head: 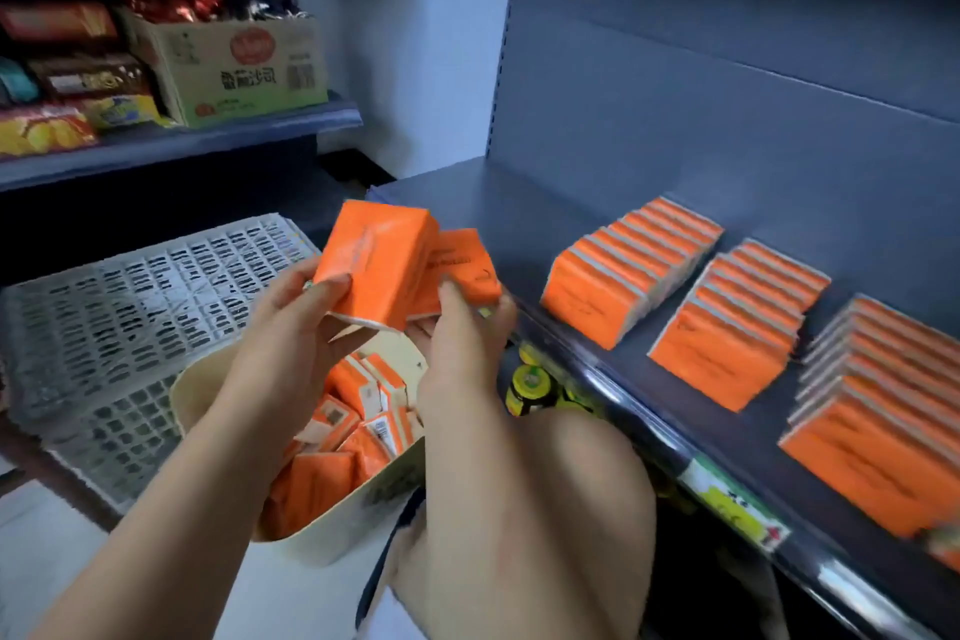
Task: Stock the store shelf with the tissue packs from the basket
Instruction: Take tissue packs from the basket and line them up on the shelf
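While my left hand [306,322] grips one orange tissue pack [376,260] with the thumb on its near face and the fingers curled round the far side, and my right hand [462,343] pinches a second pack [465,265] by its lower edge just beside the first, both hands sit above the basket [332,520], which holds plenty more packs in a jumble, so I judge the task well short of done. On the shelf [498,224] three rows of packs stand on edge, running from the front edge toward the back panel, and the bare stretch lies toward the shelf's left end, beside the leftmost row [628,265]. To do this step well I would carry both packs to that stretch, turn them to match the rest, set the first at the front edge parallel to the leftmost row, and press the second flat against its back. The packs look soft, so a light squeeze should do; too hard and the wrap may crumple. I would keep my forearms off the standing rows, since a nudge could topple them, and square the new row with flat fingers
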Available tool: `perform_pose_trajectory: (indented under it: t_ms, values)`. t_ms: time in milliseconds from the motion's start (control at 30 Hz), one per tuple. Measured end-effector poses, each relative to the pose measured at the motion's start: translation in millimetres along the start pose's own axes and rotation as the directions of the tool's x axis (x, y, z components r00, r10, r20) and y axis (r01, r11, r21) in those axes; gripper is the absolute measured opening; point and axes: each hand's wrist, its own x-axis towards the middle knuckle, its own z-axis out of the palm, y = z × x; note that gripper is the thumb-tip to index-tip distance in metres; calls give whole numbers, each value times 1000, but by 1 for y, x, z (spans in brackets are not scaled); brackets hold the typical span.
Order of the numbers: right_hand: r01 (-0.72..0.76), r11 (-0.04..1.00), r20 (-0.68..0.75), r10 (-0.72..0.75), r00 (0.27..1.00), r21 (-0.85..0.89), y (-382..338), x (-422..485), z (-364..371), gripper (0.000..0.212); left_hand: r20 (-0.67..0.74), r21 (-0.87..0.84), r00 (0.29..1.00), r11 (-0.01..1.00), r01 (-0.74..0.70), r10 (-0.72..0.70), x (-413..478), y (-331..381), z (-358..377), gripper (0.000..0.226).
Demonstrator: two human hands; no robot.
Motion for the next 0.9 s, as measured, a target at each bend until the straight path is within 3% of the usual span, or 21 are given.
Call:
perform_pose_trajectory:
  t_ms: [100,200,267,400,533,667,900]
  values:
    - [136,989,-71,-131,989,64,-38,-8,-5,50,76,55,997,998,-29,25,-10,9,39,25]
    - [284,959,-51,-285,957,-17,-80,-20,-26,41,185,100,981,992,-78,59,-20,14,80,36]
    - [344,936,-51,-348,936,-72,-110,-32,-49,35,290,92,955,991,-101,70,-29,14,106,30]
    - [407,902,-54,-418,907,-143,-172,-63,-100,33,555,52,826,986,-156,101,-47,7,150,36]
    - [501,791,-41,-548,836,-351,-224,-86,-150,25,742,113,661,950,-290,113,-55,7,187,49]
    - [532,684,-45,-633,773,-499,-263,-95,-196,26,822,187,561,885,-427,98,-56,4,219,54]
    - [523,618,-55,-675,736,-587,-260,-100,-255,26,848,316,521,703,-637,92,-44,-36,237,62]
